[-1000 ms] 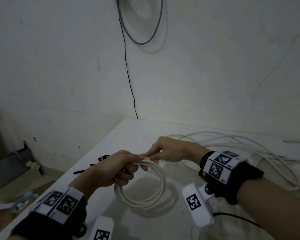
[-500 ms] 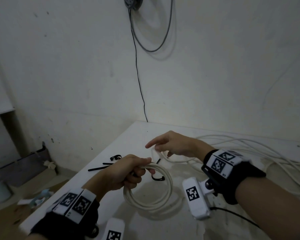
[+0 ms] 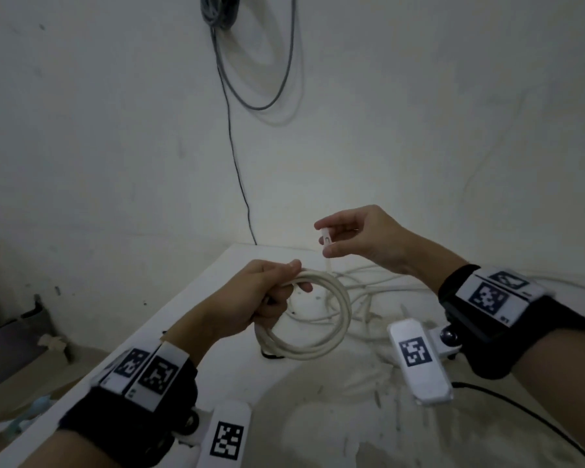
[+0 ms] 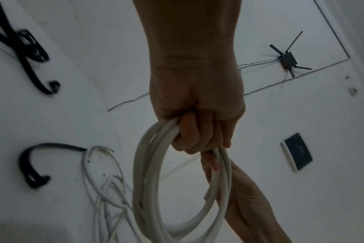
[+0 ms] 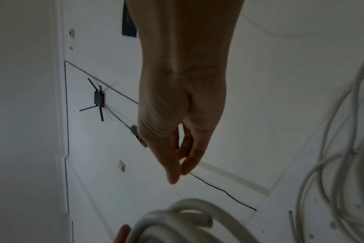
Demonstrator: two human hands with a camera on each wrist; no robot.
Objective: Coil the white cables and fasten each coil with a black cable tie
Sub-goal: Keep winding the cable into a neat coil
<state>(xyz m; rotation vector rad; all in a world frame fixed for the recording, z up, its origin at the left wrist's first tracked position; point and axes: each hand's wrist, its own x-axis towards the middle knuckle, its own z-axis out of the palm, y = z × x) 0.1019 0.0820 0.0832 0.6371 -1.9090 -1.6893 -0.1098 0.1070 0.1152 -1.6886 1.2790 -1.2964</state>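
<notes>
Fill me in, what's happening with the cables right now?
The left hand grips a coil of white cable above the table. The right hand pinches the cable's end plug, raised above the coil. No tie is on it yet; black cable ties lie on the table beside loose white cables.

Black cable tie [image 3: 270, 355] mostly behind coil [image 3: 331, 332]

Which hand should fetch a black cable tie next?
Probably the right hand: it pinches only the white cable's end plug, while the left hand grips the white cable coil. Black cable ties lie on the table.
</notes>
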